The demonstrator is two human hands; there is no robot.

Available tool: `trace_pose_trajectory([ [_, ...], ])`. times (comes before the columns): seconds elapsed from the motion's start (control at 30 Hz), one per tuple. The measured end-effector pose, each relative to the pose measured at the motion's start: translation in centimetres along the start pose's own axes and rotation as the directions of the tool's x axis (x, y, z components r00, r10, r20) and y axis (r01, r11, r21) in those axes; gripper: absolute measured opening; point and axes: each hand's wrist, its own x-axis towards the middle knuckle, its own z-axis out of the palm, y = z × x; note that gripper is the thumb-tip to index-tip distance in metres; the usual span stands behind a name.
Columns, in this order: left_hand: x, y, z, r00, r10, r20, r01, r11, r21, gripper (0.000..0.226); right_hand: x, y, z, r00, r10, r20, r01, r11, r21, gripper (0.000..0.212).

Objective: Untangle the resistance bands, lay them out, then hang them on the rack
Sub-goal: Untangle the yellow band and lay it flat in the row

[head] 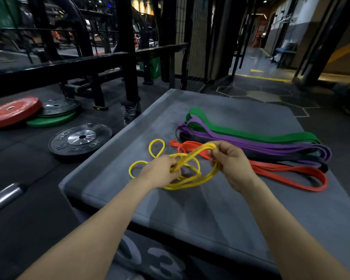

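A tangled yellow band (187, 183) lies in loops on the grey padded box (190, 215). My left hand (160, 170) pinches strands at the tangle's middle. My right hand (230, 158) grips other yellow strands, lifted a little above the pad. Behind my hands several bands lie stretched out side by side: an orange band (291, 170), a black band (303, 158), a purple band (261, 145) and a green band (251, 134) farthest back.
On the floor to the left lie a black weight plate (80, 138), a red plate (12, 112) and a green plate (51, 120). A steel barbell end (2, 197) pokes in at the left edge. A black steel rack (109, 63) stands behind the box.
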Motion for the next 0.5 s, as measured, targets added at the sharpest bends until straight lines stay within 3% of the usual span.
trace_pose_trajectory([
  [0.07,0.0,-0.4,-1.0,0.988,-0.1,-0.118,0.094,0.994,-0.054,0.016,0.3,-0.1,-0.6,0.995,0.027,-0.091,-0.027,1.0,-0.001,0.033],
  [0.17,-0.4,-1.0,-2.8,0.924,-0.219,-0.314,0.153,0.963,-0.223,0.018,0.7,-0.1,-0.9,0.981,-0.059,-0.184,0.014,0.972,-0.236,0.023],
  [0.23,-0.8,-1.6,-3.5,0.917,-0.248,-0.311,0.116,0.914,-0.389,0.018,1.0,-0.2,-1.1,0.955,-0.18,-0.237,0.057,0.891,-0.45,0.016],
  [0.3,-1.5,-1.8,-4.4,0.917,-0.273,-0.291,0.097,0.86,-0.501,0.019,1.1,-0.3,-1.4,0.922,-0.255,-0.291,0.056,0.833,-0.551,0.013],
  [0.37,-2.3,-2.1,-5.3,0.883,-0.306,-0.354,0.12,0.879,-0.461,0.026,0.8,-0.6,-1.6,0.894,-0.28,-0.35,0.026,0.811,-0.584,0.02],
  [0.43,-3.1,-2.2,-6.2,0.82,-0.312,-0.479,0.21,0.944,-0.254,0.033,0.4,-1.0,-1.5,0.879,-0.289,-0.378,-0.026,0.764,-0.645,0.027],
  [0.5,-3.6,-2.3,-6.8,0.786,-0.29,-0.547,0.214,0.956,-0.199,0.033,0.1,-1.5,-1.4,0.851,-0.337,-0.402,-0.072,0.684,-0.726,0.031],
])
